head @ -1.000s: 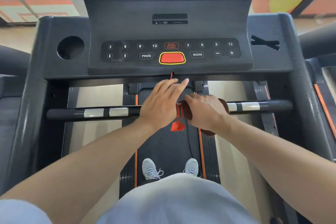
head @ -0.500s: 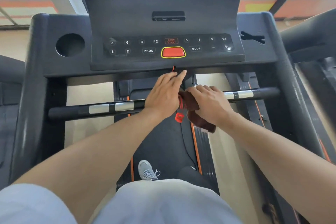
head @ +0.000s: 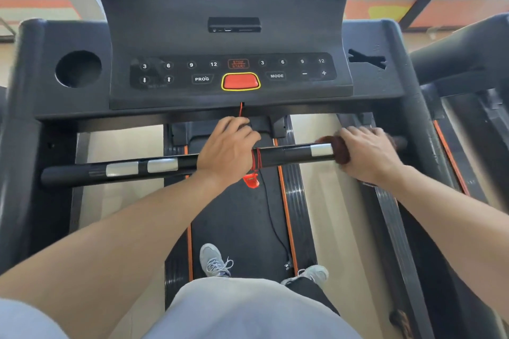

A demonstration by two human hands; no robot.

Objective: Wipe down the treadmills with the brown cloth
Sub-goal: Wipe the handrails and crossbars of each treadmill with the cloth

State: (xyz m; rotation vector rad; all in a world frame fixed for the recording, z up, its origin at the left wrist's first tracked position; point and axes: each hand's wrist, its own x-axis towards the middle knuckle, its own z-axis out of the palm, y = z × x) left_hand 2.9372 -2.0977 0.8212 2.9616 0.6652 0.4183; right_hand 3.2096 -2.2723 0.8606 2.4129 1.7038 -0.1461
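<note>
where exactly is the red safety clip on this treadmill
Find the black handlebar crossing below the console. Just right of the left hand, red cord is wound round the bar; the red safety clip dangles beneath it, the only red thing below the bar.

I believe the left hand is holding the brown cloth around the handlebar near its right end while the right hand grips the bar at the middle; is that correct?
Not quite: the hands are swapped. In the head view, the right hand holds the brown cloth around the handlebar near its right end, while the left hand grips the bar at the middle.
</note>
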